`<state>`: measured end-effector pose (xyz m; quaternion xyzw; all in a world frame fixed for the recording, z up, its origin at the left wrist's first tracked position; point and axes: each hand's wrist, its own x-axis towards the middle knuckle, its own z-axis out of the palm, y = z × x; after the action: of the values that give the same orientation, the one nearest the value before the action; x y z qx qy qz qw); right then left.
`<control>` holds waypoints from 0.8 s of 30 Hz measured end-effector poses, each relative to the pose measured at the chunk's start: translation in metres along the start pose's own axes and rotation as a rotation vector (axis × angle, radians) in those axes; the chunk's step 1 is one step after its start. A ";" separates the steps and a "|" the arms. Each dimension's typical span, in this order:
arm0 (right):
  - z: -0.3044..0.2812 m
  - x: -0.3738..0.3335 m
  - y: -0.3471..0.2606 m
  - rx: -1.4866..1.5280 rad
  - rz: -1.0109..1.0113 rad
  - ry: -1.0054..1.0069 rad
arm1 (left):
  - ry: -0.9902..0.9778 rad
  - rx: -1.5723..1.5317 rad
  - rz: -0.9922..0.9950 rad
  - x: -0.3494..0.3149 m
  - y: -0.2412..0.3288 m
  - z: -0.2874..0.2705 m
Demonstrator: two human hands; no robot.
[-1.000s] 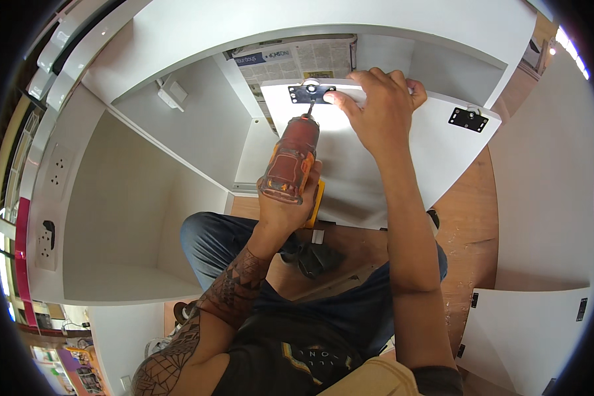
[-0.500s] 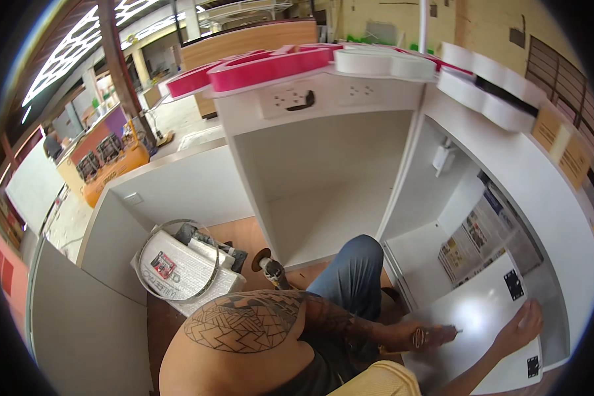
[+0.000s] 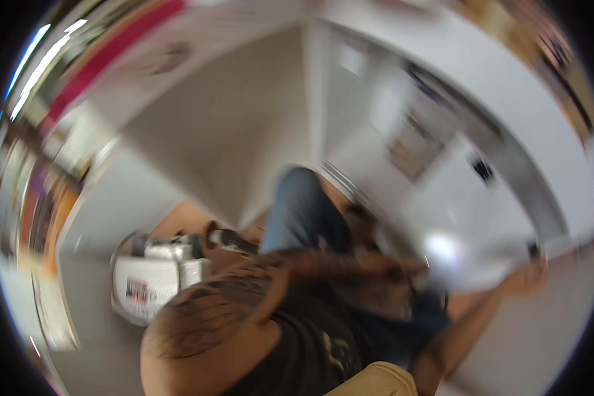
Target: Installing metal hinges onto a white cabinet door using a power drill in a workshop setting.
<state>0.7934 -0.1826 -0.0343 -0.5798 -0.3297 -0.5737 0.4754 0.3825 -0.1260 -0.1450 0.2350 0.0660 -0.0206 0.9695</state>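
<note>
The view is smeared by motion. My left hand [image 3: 402, 268] is closed low over the near-left side of a glossy white panel [image 3: 472, 221], beside a bright light reflection. A thin tip pokes out past its fingers; the rest of what it holds is hidden. At the panel's near-right corner is my right hand [image 3: 529, 274], its fingers too blurred to read. Close by it sits a small black fitting [image 3: 533, 249], perhaps a hinge plate. Another black fitting [image 3: 482, 168] is on the panel's far edge.
An angle grinder [image 3: 226, 239] lies left of my bent knee [image 3: 307, 204]. Farther left are bubble-wrapped packages [image 3: 145, 280] with a hoop around them. An open white cabinet compartment [image 3: 244, 125] stands ahead; printed paper [image 3: 416, 148] lies inside the right-hand cabinet.
My view has swung right and down, so the scene has shifted left and up and is blurred. Both hands remain at the white panel.
</note>
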 end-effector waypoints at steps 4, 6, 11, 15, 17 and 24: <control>0.005 0.019 -0.027 -0.089 0.545 -0.090 | 0.206 1.688 0.728 0.035 0.040 -0.135; -0.032 0.012 0.021 0.080 0.887 -0.091 | 0.102 1.580 0.524 0.066 0.034 -0.116; -0.049 0.011 0.012 0.084 1.179 -0.181 | 0.103 1.616 0.404 0.097 -0.001 -0.151; -0.045 0.016 -0.006 0.269 1.400 -0.377 | 0.070 1.446 0.316 0.107 -0.030 -0.183; -0.042 0.019 -0.015 0.364 1.482 -0.409 | 0.119 1.070 0.223 0.109 -0.047 -0.191; -0.037 0.020 -0.019 0.641 1.481 -0.426 | 0.194 0.484 -0.069 0.119 -0.069 -0.199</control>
<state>0.7652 -0.2138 -0.0157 -0.5793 -0.0936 0.1309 0.7991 0.4720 -0.0974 -0.3678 0.4584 0.1599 -0.0460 0.8730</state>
